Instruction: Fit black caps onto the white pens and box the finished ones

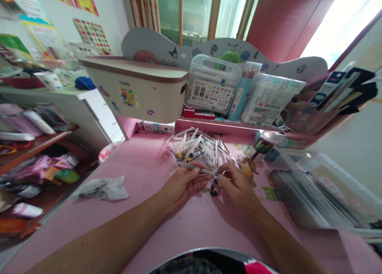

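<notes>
My left hand (pixel 188 183) pinches a thin whitish pen barrel (pixel 191 166) between thumb and fingers, with the barrel lying sideways. At the barrel's right end, the fingertips of my right hand (pixel 234 182) are closed; the small part between them is too hidden to make out. Just below the fingertips, several small black caps (pixel 213 188) lie on the pink table (pixel 143 226). Behind both hands spreads a loose pile of white and black pen parts (pixel 198 144).
To the right stands a clear plastic box (pixel 310 158) with many dark-and-clear sticks in it. A crumpled tissue (pixel 103 188) lies at the left. A cream bin (pixel 140 91) and marker cases (pixel 213 87) line the shelf behind. A jar of pens (pixel 265 144) stands back right.
</notes>
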A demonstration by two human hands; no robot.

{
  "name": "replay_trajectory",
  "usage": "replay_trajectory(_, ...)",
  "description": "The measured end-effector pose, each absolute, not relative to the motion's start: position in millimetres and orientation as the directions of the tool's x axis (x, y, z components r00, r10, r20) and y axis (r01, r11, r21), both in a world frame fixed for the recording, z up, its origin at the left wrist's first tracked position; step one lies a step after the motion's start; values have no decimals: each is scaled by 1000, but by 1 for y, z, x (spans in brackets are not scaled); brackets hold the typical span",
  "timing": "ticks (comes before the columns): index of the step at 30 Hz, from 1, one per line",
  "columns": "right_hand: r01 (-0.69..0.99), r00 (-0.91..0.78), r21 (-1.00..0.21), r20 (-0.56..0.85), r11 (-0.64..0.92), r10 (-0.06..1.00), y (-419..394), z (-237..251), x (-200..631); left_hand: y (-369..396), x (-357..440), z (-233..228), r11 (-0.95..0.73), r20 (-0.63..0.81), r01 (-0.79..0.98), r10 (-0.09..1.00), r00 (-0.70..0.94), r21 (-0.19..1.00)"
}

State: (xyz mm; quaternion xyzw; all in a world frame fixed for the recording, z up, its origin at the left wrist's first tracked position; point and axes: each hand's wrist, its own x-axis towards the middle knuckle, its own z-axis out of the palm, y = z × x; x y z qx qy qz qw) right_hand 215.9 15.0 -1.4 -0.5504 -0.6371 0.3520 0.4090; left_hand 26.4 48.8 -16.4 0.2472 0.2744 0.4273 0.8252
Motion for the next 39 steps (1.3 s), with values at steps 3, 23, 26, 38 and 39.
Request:
replay_trajectory(3,396,-45,-910,113,122,993,14,-4,216,49,25,-17,508,-233,-575,843,485,641)
replay_trajectory(23,348,-66,-927,121,136,991,14,4,215,49,26,-18,502,-200,-554,834,514,664)
replay_trajectory(26,397,-58,-900,171,180,984,15,5,214,49,26,-18,499,-189,-552,832,522,668)
replay_trajectory(38,227,325,-967,186,114,927,22,12,233,49,25,-13,478,-294,-512,868,400,714)
replay_trajectory(39,240,339,-964,194,115,921,23,13,235,49,26,-12,479,-314,-517,871,378,709)
